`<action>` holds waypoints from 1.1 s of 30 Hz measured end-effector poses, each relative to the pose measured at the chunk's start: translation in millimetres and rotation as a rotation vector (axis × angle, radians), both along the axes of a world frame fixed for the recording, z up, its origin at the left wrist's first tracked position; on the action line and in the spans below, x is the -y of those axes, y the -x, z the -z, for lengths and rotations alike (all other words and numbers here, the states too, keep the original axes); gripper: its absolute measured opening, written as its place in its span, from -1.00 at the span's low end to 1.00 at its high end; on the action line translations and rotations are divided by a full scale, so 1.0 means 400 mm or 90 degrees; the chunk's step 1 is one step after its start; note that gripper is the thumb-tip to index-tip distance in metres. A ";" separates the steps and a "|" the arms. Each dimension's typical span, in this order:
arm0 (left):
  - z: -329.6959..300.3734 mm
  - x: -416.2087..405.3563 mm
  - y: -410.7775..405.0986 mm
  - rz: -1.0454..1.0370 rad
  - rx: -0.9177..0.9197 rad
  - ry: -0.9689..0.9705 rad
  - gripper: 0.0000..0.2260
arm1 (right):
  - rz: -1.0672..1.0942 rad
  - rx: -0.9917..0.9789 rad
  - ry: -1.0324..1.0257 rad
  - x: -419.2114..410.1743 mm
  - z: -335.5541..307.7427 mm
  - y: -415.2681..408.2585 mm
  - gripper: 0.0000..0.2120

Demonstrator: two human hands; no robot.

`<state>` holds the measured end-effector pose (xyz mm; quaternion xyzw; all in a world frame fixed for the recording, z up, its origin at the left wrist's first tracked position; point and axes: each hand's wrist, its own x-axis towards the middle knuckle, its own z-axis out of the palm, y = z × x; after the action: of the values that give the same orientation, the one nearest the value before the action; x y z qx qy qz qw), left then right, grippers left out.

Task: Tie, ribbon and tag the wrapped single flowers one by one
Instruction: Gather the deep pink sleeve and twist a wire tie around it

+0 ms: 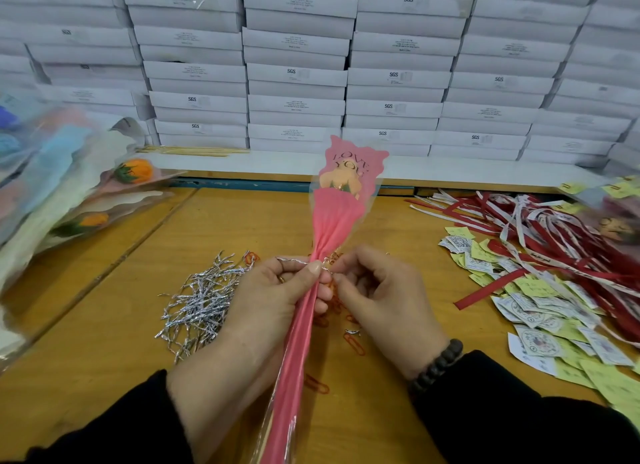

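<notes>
Wrapped flower (332, 217), in a pink sleeve, stands gathered at the neck in the left hand (277, 290), while the right hand (374, 290) pinches a silver twist tie (294, 261) against it above the wooden table (104, 325). A snug, even twist just under the bloom would likely hold best. Loose silver ties (201, 297), red ribbons (540, 235) and paper tags (540, 311) lie in open heaps; stacked white boxes (298, 75) behind are closed, contents unseen.

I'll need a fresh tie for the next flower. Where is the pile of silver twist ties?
In the head view, the pile of silver twist ties lies on the wooden table, just left of the left hand gripping the pink wrapped flower.
</notes>
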<state>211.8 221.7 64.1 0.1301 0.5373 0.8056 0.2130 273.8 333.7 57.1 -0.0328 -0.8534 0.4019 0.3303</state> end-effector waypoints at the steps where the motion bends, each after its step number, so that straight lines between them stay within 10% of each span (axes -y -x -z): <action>1: 0.001 0.000 0.000 0.001 0.005 -0.003 -0.96 | 0.002 0.004 -0.015 -0.001 0.001 0.000 -0.83; 8: -0.004 0.005 0.001 0.020 0.017 -0.004 -0.87 | 0.008 0.009 -0.014 -0.004 0.000 0.000 -0.81; 17: -0.002 0.004 -0.009 0.083 0.036 -0.010 -0.79 | -0.149 0.096 0.470 -0.014 -0.012 0.003 -0.89; 25: -0.004 0.001 -0.011 0.109 0.027 -0.023 -0.89 | -0.174 0.121 0.450 -0.025 -0.006 0.005 -0.85; 33: -0.003 -0.001 -0.001 0.096 0.045 -0.052 -0.50 | -0.240 0.142 0.423 -0.029 -0.003 0.005 -0.84</action>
<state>212.3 222.1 65.2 0.1504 0.4847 0.8127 0.2862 271.7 345.2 58.2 -0.0244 -0.6984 0.7039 0.1275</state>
